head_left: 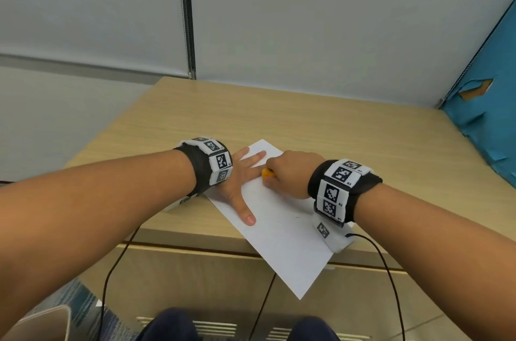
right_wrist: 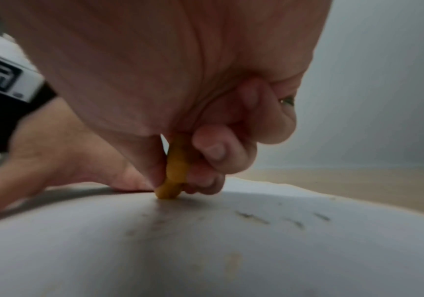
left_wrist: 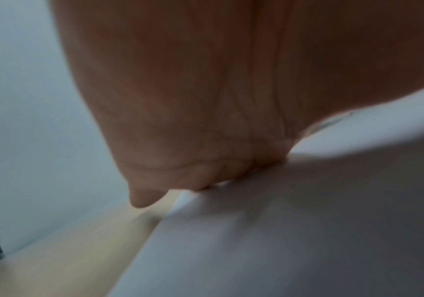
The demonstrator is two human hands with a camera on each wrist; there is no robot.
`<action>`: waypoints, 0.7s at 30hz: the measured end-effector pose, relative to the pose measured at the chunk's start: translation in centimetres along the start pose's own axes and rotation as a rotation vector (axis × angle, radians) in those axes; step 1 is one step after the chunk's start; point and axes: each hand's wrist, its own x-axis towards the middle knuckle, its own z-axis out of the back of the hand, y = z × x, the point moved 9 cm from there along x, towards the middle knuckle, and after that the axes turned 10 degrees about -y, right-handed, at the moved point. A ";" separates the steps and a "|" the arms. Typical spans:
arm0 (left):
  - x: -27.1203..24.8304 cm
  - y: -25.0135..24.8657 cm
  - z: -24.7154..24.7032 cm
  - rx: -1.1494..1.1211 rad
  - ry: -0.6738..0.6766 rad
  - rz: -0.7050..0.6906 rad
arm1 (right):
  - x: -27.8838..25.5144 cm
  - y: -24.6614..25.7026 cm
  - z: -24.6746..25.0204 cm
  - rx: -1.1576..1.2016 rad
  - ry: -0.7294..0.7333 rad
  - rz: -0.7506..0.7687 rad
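**A:** Why is the left hand [head_left: 239,184] spread out like that?

**B:** It lies palm down on the paper [head_left: 282,237], fingers straight and splayed, gripping nothing. I judge it is there to pin the sheet, so it does not slide or crumple under rubbing.

**A:** And the right hand [head_left: 290,173]?

**B:** Its fingers and thumb curl tight round a short yellow stub [right_wrist: 176,166], pinched low, close to the tip. The tip touches the paper just beside a left fingertip. Holding it that low gives pressure and control, I'd say.

**A:** Eraser or crayon?

**B:** I cannot tell for sure. Faint dark marks [right_wrist: 250,217] lie on the sheet near the tip, so erasing seems likelier to me.

**A:** Why is the paper skewed?

**B:** It lies on the table [head_left: 251,111] turned at an angle, its near corner hanging over the front edge. The angle probably suits the right forearm's stroke, and the overhang is one more reason for the left hand's weight on the sheet
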 end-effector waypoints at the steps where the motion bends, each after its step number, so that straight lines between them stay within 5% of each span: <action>1: 0.1 0.1 -0.1 -0.001 0.002 0.010 | 0.2 -0.5 0.3 -0.024 -0.013 -0.021; 3: 0.2 0.2 -0.2 -0.011 0.006 0.018 | 0.4 -1.0 0.5 -0.028 -0.020 -0.055; 8: 0.7 0.5 -0.3 0.008 0.004 0.017 | -1.9 2.9 -0.7 0.122 0.073 0.129; 12: 0.5 0.4 -0.3 -0.043 -0.001 0.015 | 0.5 -1.8 0.6 -0.003 0.024 -0.033; 17: 0.5 0.3 -0.4 0.000 0.017 0.007 | -1.2 3.1 -0.6 0.135 0.084 0.140; 21: 0.2 0.1 -0.1 -0.003 0.018 0.008 | -0.4 0.6 -0.7 0.185 0.107 0.059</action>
